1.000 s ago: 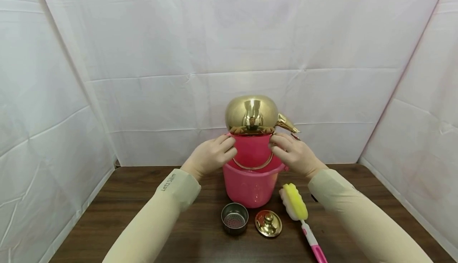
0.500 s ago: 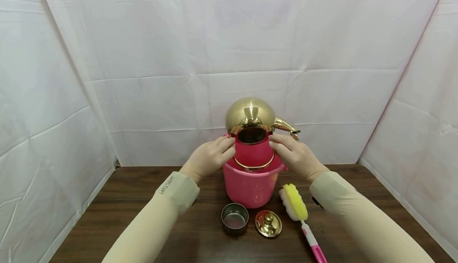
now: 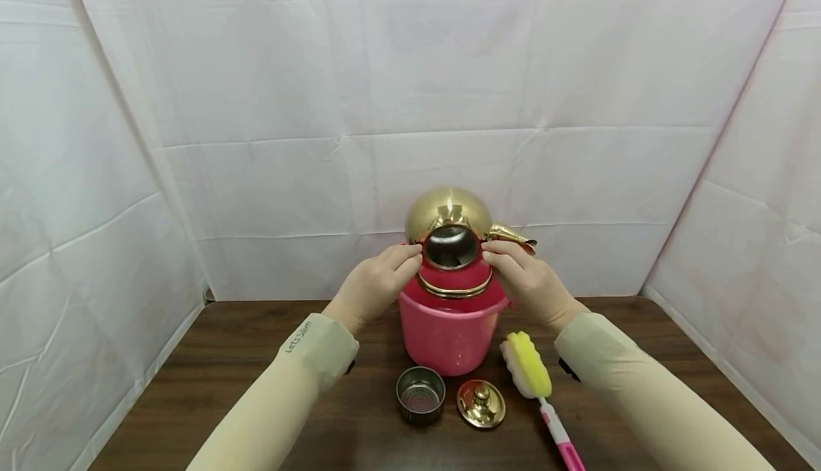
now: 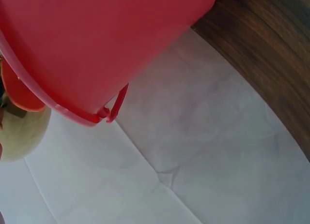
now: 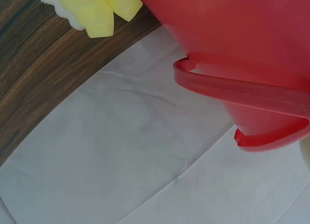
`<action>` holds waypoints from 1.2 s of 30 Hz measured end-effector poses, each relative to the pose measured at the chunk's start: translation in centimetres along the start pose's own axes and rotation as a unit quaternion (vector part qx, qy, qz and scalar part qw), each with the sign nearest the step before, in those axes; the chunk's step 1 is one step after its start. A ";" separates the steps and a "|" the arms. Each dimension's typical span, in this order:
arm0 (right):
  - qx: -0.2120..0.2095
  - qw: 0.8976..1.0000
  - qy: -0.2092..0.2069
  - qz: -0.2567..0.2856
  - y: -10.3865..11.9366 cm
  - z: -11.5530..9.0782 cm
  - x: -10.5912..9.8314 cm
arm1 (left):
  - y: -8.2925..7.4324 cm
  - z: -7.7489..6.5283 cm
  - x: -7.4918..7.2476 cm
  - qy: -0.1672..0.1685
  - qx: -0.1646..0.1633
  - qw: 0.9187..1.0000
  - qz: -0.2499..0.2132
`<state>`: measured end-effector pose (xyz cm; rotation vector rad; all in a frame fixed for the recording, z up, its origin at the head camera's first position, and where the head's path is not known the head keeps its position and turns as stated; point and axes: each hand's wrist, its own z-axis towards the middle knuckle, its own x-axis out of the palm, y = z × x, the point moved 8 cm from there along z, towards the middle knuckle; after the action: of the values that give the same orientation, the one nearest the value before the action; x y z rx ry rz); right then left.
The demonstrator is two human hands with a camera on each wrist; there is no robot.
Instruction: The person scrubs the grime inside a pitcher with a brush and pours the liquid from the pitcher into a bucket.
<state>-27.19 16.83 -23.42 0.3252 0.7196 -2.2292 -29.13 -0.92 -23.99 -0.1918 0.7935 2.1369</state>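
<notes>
A shiny gold kettle point(image 3: 449, 204) is tilted above a pink bucket point(image 3: 449, 339), its round mouth facing me and its spout point(image 3: 509, 234) pointing right. My left hand point(image 3: 377, 280) pinches the kettle at the left of its mouth. On the opposite side my right hand point(image 3: 531, 280) pinches it close to the spout. The kettle's gold hoop handle point(image 3: 454, 293) hangs down over the bucket's inside. In the left wrist view, part of the kettle point(image 4: 26, 132) shows beyond the bucket's rim point(image 4: 63, 110). The fingertips' exact contact is hard to see.
In front of the bucket stand a small metal strainer cup point(image 3: 420, 414) and a gold lid point(image 3: 481, 405). A yellow-and-white sponge brush point(image 3: 529, 365) with a pink handle lies at right. White sheets point(image 3: 308, 193) surround the brown wooden table point(image 3: 256, 371) at back and sides.
The kettle has tipped so that its mouth turns up towards me and its dark inside comes into view. Its body has sunk slightly. Both hands keep their hold at nearly the same place.
</notes>
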 end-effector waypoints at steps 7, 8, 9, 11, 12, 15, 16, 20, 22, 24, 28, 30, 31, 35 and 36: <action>0.023 1.000 -0.001 0.001 0.1 -0.1 0.1 | 0.3 -0.2 0.3 0.025 -0.054 0.998 -0.026; 0.026 1.000 -0.002 -0.001 0.1 -0.1 0.1 | 0.5 -0.2 0.3 0.026 -0.063 0.997 -0.028; 0.029 1.000 -0.003 -0.003 0.1 -0.1 0.2 | 0.6 -0.2 0.3 0.026 -0.073 0.997 -0.031; 0.034 0.999 -0.005 -0.006 0.0 -0.1 0.2 | 0.9 -0.1 0.2 0.020 -0.094 0.995 -0.041; 0.037 0.999 -0.007 -0.005 -0.1 -0.1 0.2 | 1.1 0.0 0.2 0.016 -0.105 0.993 -0.047; 0.050 0.999 -0.008 -0.002 -0.3 0.0 0.2 | 1.5 0.1 0.2 0.006 -0.131 0.989 -0.066; 0.055 0.998 -0.006 0.000 -0.4 0.0 0.2 | 1.6 0.2 0.2 0.005 -0.138 0.988 -0.073; 0.074 0.997 0.002 0.013 -0.6 0.1 0.1 | 1.9 0.3 0.4 0.005 -0.163 0.982 -0.093; 0.081 0.996 0.004 0.023 -0.7 0.2 0.0 | 2.1 0.4 0.5 0.006 -0.176 0.979 -0.103; 0.088 0.996 0.006 0.030 -0.7 0.2 0.1 | 2.3 0.4 0.6 0.007 -0.188 0.975 -0.114; 0.099 0.994 0.016 0.032 -0.6 0.2 0.4 | 2.6 0.4 0.7 0.015 -0.210 0.968 -0.135; 0.106 0.993 0.025 0.033 -0.7 0.1 0.5 | 2.7 0.3 0.8 0.019 -0.218 0.965 -0.144; 0.110 0.993 0.029 0.037 -0.7 0.0 0.6 | 2.8 0.3 0.9 0.020 -0.224 0.963 -0.150; 0.126 0.990 0.044 0.053 -0.9 0.0 0.8 | 3.1 0.1 1.1 0.023 -0.247 0.955 -0.164; 0.127 0.989 0.046 0.056 -1.0 0.0 0.8 | 3.2 0.1 1.1 0.024 -0.251 0.953 -0.165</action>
<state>-28.47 16.87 -23.39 0.5846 0.4513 -2.2109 -32.25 -1.58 -22.81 -0.6002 0.2037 1.9746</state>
